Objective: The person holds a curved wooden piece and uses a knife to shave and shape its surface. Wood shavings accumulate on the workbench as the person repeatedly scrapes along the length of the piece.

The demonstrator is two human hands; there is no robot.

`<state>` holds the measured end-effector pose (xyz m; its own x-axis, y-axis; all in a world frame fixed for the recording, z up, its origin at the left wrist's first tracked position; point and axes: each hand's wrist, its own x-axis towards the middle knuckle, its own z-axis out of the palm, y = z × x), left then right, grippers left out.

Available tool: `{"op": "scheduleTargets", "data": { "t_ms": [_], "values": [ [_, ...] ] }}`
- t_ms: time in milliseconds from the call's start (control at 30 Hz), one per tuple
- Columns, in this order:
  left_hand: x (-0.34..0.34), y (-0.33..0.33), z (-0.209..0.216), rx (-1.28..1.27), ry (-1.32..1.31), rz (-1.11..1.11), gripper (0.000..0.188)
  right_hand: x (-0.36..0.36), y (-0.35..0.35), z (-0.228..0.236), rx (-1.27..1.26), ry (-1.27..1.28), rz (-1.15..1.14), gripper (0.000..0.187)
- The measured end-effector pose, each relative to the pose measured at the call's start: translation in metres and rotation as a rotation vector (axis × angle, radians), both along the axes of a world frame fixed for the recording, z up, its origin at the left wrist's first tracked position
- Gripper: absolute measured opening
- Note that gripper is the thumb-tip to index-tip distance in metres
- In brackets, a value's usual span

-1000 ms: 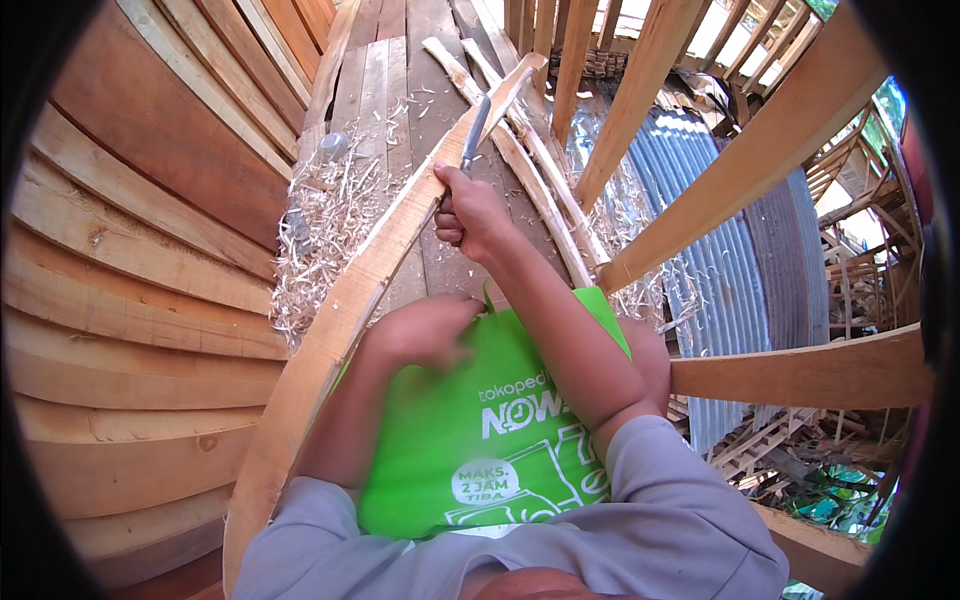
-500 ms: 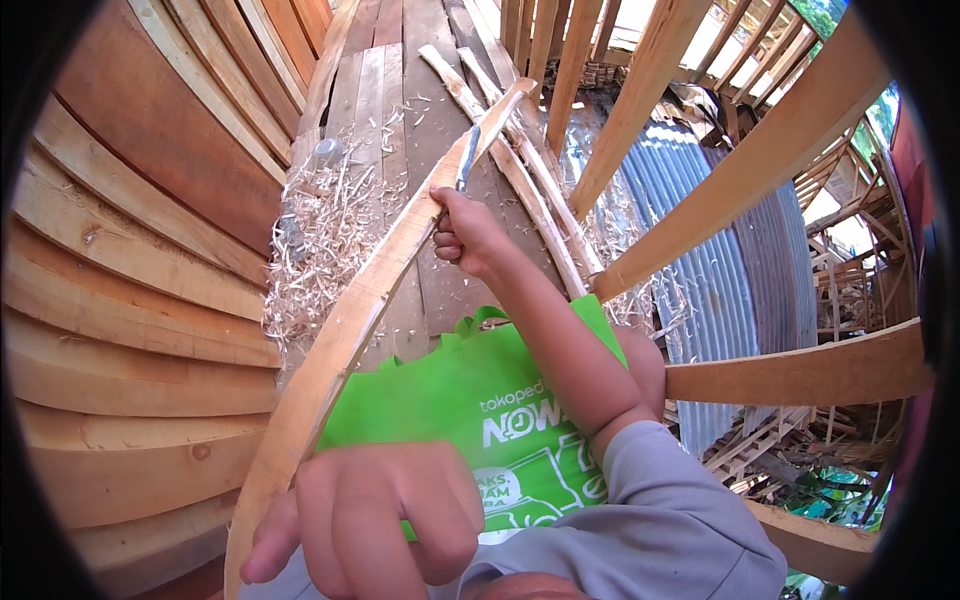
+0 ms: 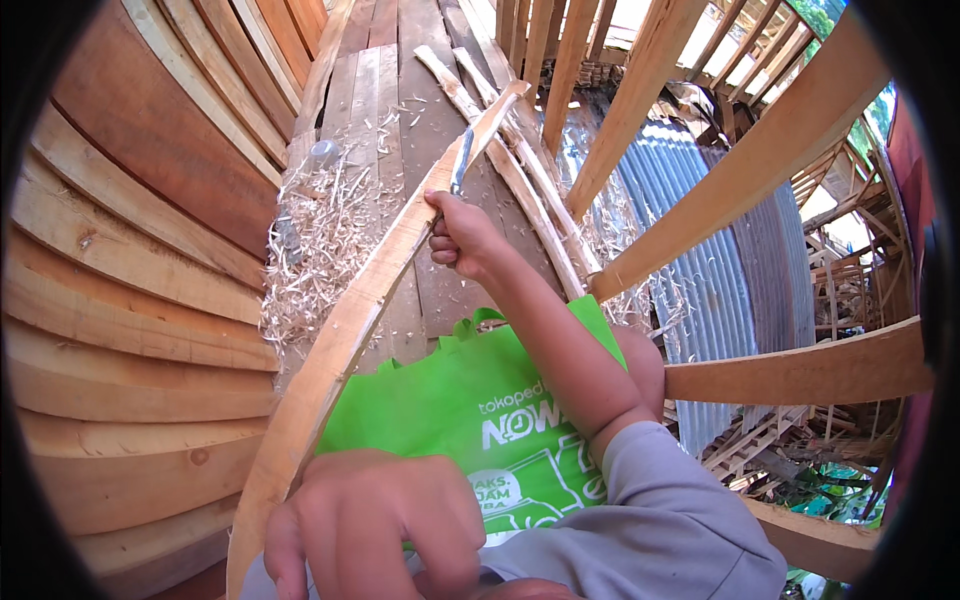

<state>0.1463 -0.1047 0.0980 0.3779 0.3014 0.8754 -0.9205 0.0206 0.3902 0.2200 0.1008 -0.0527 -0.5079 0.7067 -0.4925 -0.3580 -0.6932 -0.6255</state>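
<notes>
A long, pale wooden strip [image 3: 352, 305] slants from the lower left up to the far middle. My right hand [image 3: 463, 235] is closed round a knife [image 3: 461, 163], its narrow blade lying along the strip's right edge and its handle mostly hidden. The thumb of that hand presses on the strip's face. Close to the camera, my left hand [image 3: 375, 520] is curled beside the strip's near end, the thumb overlapping its edge. What lies inside those fingers is hidden. Over my lap spreads a green cloth bag [image 3: 400, 405], below the strip and my right forearm.
Curled wood shavings [image 3: 320, 235] cover the plank floor [image 3: 425, 290] left of the strip, around a clear plastic cup [image 3: 323, 153]. Two peeled poles [image 3: 520, 185] lie on the right. Boards [image 3: 150, 290] line the left; wooden posts [image 3: 640, 100] and corrugated metal sheets [image 3: 690, 250] stand right.
My right hand and the knife have shifted slightly toward me along the strip. My left thumb has folded downward, and the left hand sits a little lower.
</notes>
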Motion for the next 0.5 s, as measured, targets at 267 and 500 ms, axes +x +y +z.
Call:
{"op": "scheduleTargets", "data": {
  "t_ms": [267, 500],
  "values": [
    [0.010, 0.014, -0.009, -0.257, -0.107, 0.343, 0.046, -0.002, -0.001, 0.008, -0.020, -0.025, -0.015, 0.031],
    [0.001, 0.016, -0.017, -0.718, -0.025, 0.348, 0.036, -0.001, -0.004, 0.005, -0.015, -0.036, -0.010, 0.028]
  ]
}}
